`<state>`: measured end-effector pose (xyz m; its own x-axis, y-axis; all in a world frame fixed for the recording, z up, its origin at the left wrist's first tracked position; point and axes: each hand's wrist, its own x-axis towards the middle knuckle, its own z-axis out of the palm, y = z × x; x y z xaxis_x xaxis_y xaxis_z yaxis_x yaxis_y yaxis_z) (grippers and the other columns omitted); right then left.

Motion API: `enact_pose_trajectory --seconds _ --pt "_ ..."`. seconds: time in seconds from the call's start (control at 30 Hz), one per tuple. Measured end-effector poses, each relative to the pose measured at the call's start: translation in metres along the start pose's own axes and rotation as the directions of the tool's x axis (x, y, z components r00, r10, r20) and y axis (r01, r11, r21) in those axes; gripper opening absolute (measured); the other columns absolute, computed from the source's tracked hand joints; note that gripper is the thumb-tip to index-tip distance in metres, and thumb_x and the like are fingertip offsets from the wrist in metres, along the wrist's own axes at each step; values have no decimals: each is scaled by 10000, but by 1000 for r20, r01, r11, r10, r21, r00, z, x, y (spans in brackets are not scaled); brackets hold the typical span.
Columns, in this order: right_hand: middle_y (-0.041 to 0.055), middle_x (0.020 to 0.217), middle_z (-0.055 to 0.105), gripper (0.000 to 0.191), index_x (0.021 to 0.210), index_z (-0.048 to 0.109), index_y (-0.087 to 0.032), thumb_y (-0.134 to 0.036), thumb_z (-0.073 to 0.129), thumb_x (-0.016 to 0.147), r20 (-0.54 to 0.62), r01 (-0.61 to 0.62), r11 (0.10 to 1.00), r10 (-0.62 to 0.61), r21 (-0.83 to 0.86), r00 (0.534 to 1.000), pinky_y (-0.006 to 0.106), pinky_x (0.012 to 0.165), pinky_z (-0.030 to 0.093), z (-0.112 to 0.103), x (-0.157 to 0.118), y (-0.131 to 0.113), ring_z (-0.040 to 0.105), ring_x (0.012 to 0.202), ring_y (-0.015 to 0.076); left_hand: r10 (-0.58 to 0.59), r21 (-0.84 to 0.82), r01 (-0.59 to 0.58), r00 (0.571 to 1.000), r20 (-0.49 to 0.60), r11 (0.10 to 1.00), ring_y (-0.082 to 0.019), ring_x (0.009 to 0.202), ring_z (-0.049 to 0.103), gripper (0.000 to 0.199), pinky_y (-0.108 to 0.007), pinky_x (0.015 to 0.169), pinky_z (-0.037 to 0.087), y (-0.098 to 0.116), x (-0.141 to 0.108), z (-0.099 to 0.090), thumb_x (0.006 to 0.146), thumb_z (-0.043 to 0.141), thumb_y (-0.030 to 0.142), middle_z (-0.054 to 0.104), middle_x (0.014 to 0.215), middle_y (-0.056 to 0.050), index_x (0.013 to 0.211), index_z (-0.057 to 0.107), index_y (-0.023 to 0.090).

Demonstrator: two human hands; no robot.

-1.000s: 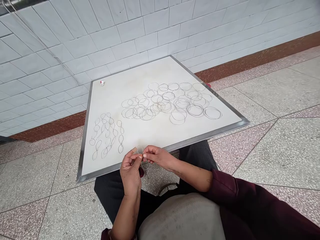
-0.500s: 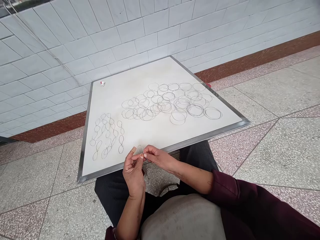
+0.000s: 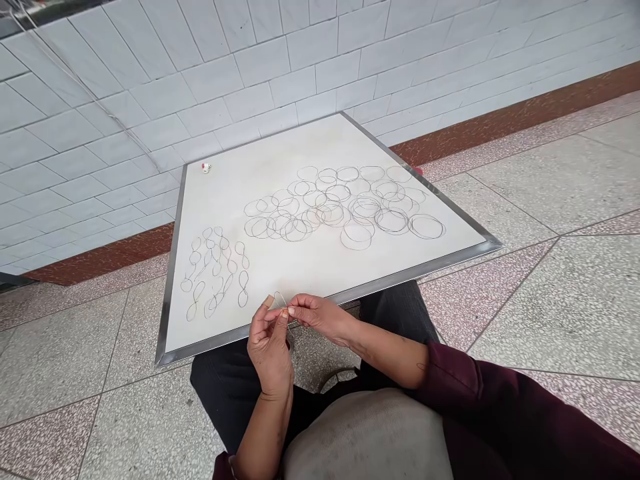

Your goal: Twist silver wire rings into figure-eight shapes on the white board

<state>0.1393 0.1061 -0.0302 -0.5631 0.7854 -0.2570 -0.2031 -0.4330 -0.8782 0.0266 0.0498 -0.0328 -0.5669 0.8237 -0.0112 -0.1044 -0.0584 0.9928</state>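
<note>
Taking our hands as the centre of the dial and the wall (image 3: 280, 80) as twelve, we sit at the near metal edge (image 3: 210, 341) of a white tabletop (image 3: 290, 267). That edge runs from eight o'clock round to between two and three, where it ends in a corner. Our widest bare surface spreads from eleven to twelve, towards the far edge; a smaller bare strip lies at two, just inside the near edge.

Right at that edge, our left hand (image 3: 273, 347) pinches a thin wire loop (image 3: 278, 293) between thumb and finger, and our right hand (image 3: 325, 319) grips it just beside, fingertips nearly meeting. A tan wrap (image 3: 269, 301) covers one left fingertip.

At ten, figure-eight wires (image 3: 243, 289) lie grouped, some overlapping. From twelve to two, many wire rings (image 3: 357, 235) overlap, taking up much of that side. A small white-and-red object (image 3: 206, 169) sits at eleven, near the far left corner. Our dark-trousered legs (image 3: 395, 310) fill room under the near edge, and the wall stands close behind the far edge.
</note>
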Motion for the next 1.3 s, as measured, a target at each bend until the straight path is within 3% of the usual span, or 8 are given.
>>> enact_pose_trajectory --seconds 0.17,0.33,0.5,0.67,0.87,1.03,1.3 --pt "-15 741 556 316 809 553 -180 -481 649 810 27 72 992 -69 -107 997 270 708 392 -2 3 3 515 743 140 -33 -48 33 999 -1 998 -139 863 650 481 -331 947 478 2 -1 3 760 767 289 672 880 7 1223 645 240" --pt "-26 747 536 217 829 546 -188 -400 579 860 56 148 930 -137 -336 989 266 686 370 -13 9 5 481 724 138 -116 -52 122 987 113 991 -143 870 644 548 -300 880 493 11 4 -2 736 784 306 686 911 -7 1257 623 254" --pt "-40 698 493 101 822 513 -198 -279 529 880 128 222 795 -181 -564 975 245 596 316 -19 7 1 417 634 120 -157 39 153 975 159 987 -143 818 631 483 -257 742 493 27 20 -8 764 742 374 653 851 -1 1218 650 237" --pt "8 810 562 37 852 515 -200 -218 540 873 133 298 629 -296 -718 946 276 664 357 -17 6 6 493 740 157 -221 133 194 947 233 972 -114 697 589 463 -251 692 494 33 31 -7 741 747 340 634 764 19 1178 675 204" --pt "33 853 575 35 865 516 -196 -170 519 888 61 290 562 -389 -775 919 306 714 392 -14 9 12 514 798 179 -253 -64 261 960 121 963 -115 728 624 396 -260 711 518 24 31 -1 683 780 282 628 763 22 1062 709 192" --pt "61 876 583 52 864 511 -192 -161 506 907 66 265 461 -405 -847 912 326 742 424 -10 10 11 526 826 198 -343 -187 344 939 34 920 -109 660 629 421 -276 701 528 14 32 0 632 810 231 664 761 -3 1033 698 172" --pt "75 875 580 79 843 518 -188 -134 504 898 73 291 347 -524 -892 849 342 745 459 -5 9 18 530 834 213 -304 -274 285 952 -26 918 -90 626 603 435 -242 659 514 12 29 7 633 815 208 652 761 1 1053 702 178"
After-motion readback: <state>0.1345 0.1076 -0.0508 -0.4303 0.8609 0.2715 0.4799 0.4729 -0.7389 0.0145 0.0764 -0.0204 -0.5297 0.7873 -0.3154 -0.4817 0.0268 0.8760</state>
